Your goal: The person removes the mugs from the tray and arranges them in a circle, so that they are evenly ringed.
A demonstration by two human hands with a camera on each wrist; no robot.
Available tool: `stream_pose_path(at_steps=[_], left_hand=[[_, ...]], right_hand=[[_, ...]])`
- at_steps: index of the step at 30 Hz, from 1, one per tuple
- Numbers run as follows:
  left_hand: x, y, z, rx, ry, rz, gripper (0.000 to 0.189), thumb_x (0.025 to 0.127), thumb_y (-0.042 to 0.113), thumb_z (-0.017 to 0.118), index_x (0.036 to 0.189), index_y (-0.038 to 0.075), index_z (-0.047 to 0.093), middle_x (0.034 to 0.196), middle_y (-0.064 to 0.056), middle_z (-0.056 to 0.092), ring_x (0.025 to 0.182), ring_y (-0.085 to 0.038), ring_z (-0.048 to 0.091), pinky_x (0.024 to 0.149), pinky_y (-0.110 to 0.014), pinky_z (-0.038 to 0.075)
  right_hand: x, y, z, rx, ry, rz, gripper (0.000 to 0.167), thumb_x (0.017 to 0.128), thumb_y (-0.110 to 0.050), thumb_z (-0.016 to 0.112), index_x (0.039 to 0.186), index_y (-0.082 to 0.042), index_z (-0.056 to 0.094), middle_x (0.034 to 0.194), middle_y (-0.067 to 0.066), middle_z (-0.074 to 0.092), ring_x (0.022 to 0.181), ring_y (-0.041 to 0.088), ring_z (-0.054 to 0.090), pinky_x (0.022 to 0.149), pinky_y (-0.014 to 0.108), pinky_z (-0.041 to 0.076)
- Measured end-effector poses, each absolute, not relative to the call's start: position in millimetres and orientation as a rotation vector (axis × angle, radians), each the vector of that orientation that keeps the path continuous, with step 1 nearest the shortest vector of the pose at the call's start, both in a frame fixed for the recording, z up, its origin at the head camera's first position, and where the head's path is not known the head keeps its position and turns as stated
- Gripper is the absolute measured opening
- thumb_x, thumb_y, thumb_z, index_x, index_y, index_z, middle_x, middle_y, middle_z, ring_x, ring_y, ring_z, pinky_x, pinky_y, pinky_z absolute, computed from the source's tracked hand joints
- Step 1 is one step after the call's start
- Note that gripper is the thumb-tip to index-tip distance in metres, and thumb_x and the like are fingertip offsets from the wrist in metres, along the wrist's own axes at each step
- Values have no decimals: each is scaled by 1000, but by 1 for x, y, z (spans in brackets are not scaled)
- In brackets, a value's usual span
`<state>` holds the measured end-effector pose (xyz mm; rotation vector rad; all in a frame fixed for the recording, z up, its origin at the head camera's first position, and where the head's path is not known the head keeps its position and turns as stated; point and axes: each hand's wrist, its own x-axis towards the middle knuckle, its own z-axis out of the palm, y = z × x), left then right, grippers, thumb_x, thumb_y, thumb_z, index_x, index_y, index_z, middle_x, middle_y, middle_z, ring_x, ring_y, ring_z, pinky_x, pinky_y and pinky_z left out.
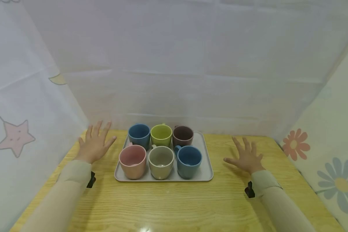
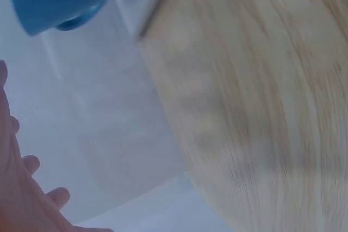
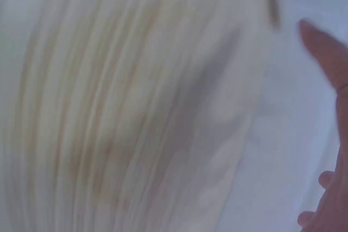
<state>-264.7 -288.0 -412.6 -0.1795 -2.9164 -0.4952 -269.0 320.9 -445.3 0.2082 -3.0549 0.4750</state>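
While both hands spread their fingers, empty, the tray (image 1: 206, 174) holds six cups.

A gray tray (image 1: 207, 175) sits in the middle of the frame, a bit below center. Six cups stand up in it in two rows. At the back are a blue cup (image 1: 139, 135), a green cup (image 1: 161, 135) and a brown cup (image 1: 183, 136). In front are a pink cup (image 1: 132, 166), a cream cup (image 1: 160, 166) and another blue cup (image 1: 188, 166).

Matt, smooth cups (image 1: 160, 161) on a matt grey tray (image 1: 206, 174); glossy, grained wooden table (image 1: 174, 203); sheer cloth walls (image 1: 174, 64).
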Motion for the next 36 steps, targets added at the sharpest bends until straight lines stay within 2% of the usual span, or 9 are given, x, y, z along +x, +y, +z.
stream_pose_path(at_steps=[4, 7, 10, 14, 19, 23, 28, 31, 36], left_hand=[[-253, -282, -409, -238, -2752, -672, 72, 109, 48, 36, 165, 12, 7, 167, -25, 6, 145, -57, 13, 106, -81, 18], [-239, -279, -410, -256, -2625, -879, 67, 111, 40, 38, 164, 10, 11, 165, -27, 14, 146, -54, 17, 111, -74, 18], [-224, -275, -413, -255, -2542, -1069, 62, 112, 35, 36, 164, 11, 13, 161, -31, 19, 143, -54, 22, 109, -75, 23], [-210, -267, -421, -259, -2541, -1245, 60, 112, 30, 34, 164, 7, 13, 156, -36, 19, 138, -56, 30, 103, -73, 34], [-201, -259, -434, -213, -2604, -1341, 61, 112, 29, 38, 162, 2, 15, 157, -36, 19, 138, -55, 33, 104, -72, 35], [-201, -253, -446, -193, -2681, -1386, 60, 111, 26, 40, 159, -4, 21, 157, -34, 26, 138, -52, 36, 108, -68, 34], [-200, -251, -456, -166, -2727, -1535, 59, 111, 24, 42, 159, -5, 22, 161, -27, 26, 141, -46, 38, 109, -47, 44], [-199, -253, -461, -136, -2733, -1614, 63, 111, 30, 42, 159, -4, 21, 163, -26, 24, 143, -44, 37, 106, -41, 46], [-198, -256, -465, -108, -2762, -1636, 66, 110, 34, 46, 158, -5, 23, 161, -27, 26, 143, -45, 36, 109, -51, 42]], right_hand=[[-257, 303, -442, 304, -2932, 652, 101, 90, -45, 77, 165, -22, 12, 163, 29, 3, 144, 62, 3, 95, 89, 18], [-245, 285, -440, 367, -2804, 864, 91, 92, -31, 78, 162, -14, 23, 161, 29, 10, 144, 56, 11, 100, 82, 26], [-232, 266, -439, 455, -2674, 1121, 81, 93, -24, 77, 158, -11, 31, 158, 25, 18, 143, 48, 19, 106, 74, 30], [-220, 246, -441, 600, -2542, 1412, 79, 92, -18, 78, 157, -18, 34, 156, 16, 25, 142, 41, 25, 110, 68, 33], [-216, 222, -442, 709, -2492, 1629, 87, 88, -16, 82, 158, -26, 31, 156, 11, 25, 144, 42, 26, 110, 65, 35], [-219, 206, -447, 714, -2491, 1711, 94, 85, -16, 85, 159, -20, 28, 159, 13, 26, 145, 40, 29, 111, 62, 37], [-221, 190, -452, 645, -2507, 1788, 97, 82, -18, 88, 159, -18, 29, 159, 12, 33, 142, 35, 35, 112, 60, 37], [-221, 179, -453, 605, -2515, 1816, 98, 81, -19, 88, 159, -17, 30, 157, 10, 36, 140, 33, 37, 111, 63, 36], [-222, 167, -455, 521, -2521, 1836, 98, 80, -20, 89, 158, -18, 29, 159, 11, 35, 145, 33, 33, 114, 67, 28]])
